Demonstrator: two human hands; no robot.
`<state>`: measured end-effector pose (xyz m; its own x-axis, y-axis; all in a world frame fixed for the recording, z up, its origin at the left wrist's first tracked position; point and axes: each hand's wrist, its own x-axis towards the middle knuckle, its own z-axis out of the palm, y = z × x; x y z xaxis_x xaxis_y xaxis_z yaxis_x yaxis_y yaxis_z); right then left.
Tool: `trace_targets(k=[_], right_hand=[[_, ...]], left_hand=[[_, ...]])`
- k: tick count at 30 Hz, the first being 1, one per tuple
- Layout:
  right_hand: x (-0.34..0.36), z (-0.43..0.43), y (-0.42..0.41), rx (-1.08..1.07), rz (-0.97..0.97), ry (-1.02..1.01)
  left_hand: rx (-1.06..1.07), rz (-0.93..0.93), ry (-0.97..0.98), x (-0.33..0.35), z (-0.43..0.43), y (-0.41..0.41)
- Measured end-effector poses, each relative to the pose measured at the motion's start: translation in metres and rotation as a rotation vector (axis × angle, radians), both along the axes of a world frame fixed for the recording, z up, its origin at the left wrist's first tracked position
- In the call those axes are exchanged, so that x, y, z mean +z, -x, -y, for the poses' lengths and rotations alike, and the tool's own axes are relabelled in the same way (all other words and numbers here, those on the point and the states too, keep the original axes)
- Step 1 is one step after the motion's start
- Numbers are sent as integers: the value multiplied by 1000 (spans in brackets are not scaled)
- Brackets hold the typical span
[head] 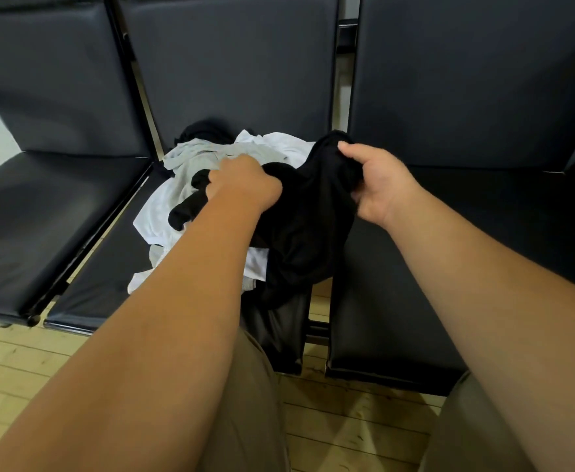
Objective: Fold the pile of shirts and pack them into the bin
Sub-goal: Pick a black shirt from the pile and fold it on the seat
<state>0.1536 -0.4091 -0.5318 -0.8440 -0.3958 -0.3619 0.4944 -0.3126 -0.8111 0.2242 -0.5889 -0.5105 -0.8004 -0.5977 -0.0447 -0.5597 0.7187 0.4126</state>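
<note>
- 6 o'clock, nearest: khaki trousers [245, 420] are showing, both legs, w/ pale wood floor [347, 430] running btw them.
- Two bare forearms are reaching fwd twd 12 o'clock, one from 7, the other from 5.
- Straight ahead the middle seat [109, 284], black padded, is lying flat. The right seat [449, 267] is sitting at its 3 o'clock and the left seat [41, 216] at its 9 o'clock, w/ narrow gaps btw.
- The black shirt [306, 233], bunched, is hanging btw both hands. Its lower part is draping over the middle seat's front corner twd 6 o'clock.
- At the shirt's 10 o'clock the left hand [245, 185] is fisting, knuckles up, fingers curling tight round a wad of the cloth.
- At the shirt's 1 o'clock the right hand [378, 185] is pinching the top edge, thumb lying on top, fingers tucking under the fabric.
- The pile of shirts [184, 195], white + lt grey, crumpled, is lying on the middle seat at approx 9–11 o'clock of the left hand, partly under the black shirt.
- A dark garment [204, 131] is peeking out at the pile's 12 o'clock; type: cannot tell.
- Backrests [231, 63] are standing behind, farthest.
</note>
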Motion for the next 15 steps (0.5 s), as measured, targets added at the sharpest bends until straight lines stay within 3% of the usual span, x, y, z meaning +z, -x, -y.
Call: trace_targets(k=[2,5,7,11,15], right_hand=[[-3,2,2,43,-74,-19],[-2,2,0,158,-197,-136],[-2,2,-2,222,-281,-240],[-7,5,-5,284,-325,-322],[-16,6,-1,283,-259,-271]], left_hand=[[-165,-95,-127,-1,-6,5],[-436,-246,-582,5,-17,5],[-520,-266,-678,1,-17,7],[-464,-186,-506,-6,-12,12],[-390,-198,-258,-13,-3,19]])
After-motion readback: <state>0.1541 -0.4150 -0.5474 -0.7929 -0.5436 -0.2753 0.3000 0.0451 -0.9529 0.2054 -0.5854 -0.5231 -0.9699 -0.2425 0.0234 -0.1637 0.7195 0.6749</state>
